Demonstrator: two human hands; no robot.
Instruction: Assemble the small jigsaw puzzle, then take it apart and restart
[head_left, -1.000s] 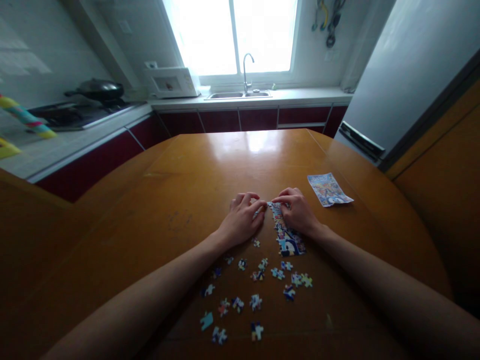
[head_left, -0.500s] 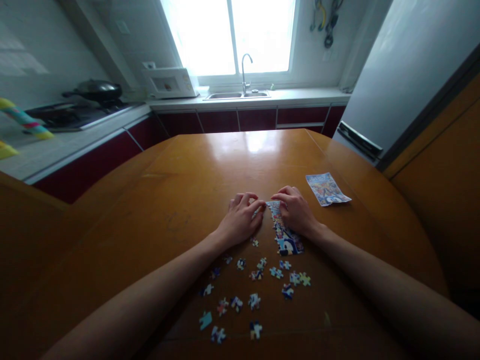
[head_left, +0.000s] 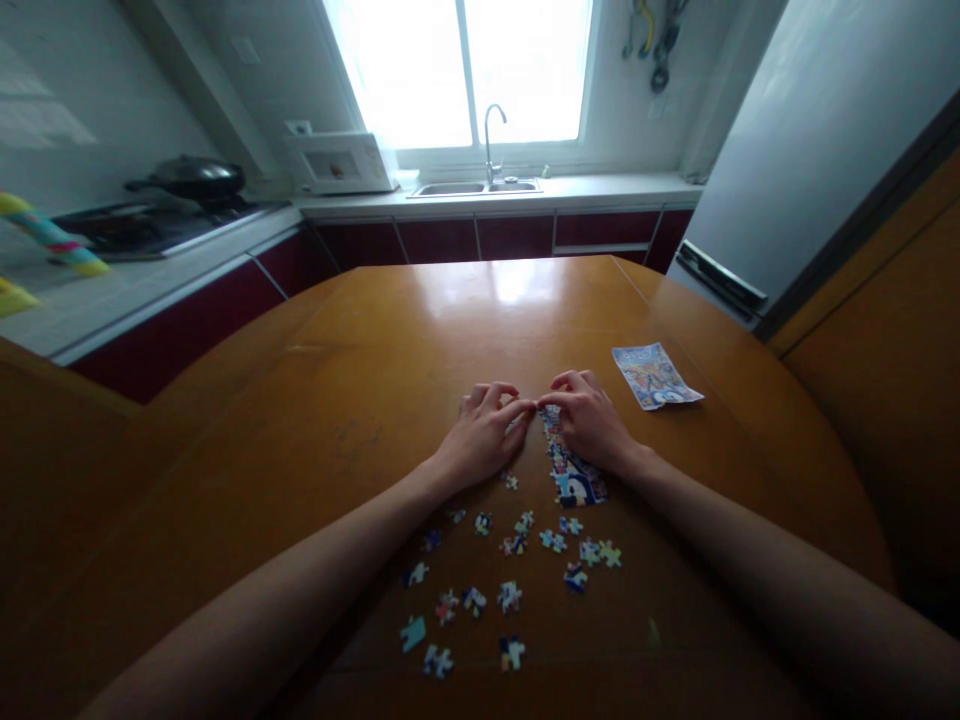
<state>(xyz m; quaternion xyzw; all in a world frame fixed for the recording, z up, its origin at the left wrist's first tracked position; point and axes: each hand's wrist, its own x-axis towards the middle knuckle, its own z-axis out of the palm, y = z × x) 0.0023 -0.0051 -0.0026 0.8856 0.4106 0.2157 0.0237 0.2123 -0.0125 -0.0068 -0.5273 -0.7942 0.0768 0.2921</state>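
A partly joined jigsaw puzzle (head_left: 576,485) lies on the table as a narrow strip, its left side showing knobs and notches. At its far left corner, my left hand (head_left: 487,430) is closed, index finger and thumb at a small puzzle piece mostly hidden by the fingertips. My right hand (head_left: 591,418) covers the strip's upper right part. Its fingers are curled onto the strip, and the index fingertip meets the left one at the corner. Nearer to me, several loose puzzle pieces (head_left: 509,597) lie scattered, and one small piece (head_left: 511,481) rests just below my left hand.
A creased printed picture sheet (head_left: 657,377) lies to the right on the wooden table (head_left: 420,330). Beyond the table are a sink (head_left: 480,188), a microwave (head_left: 341,163) and a pan on the stove (head_left: 196,178). A fridge (head_left: 810,150) stands at the right.
My right index finger has moved left to the strip's far corner, against the left fingertips. My left hand has shifted slightly right. The loose pieces lie as before.
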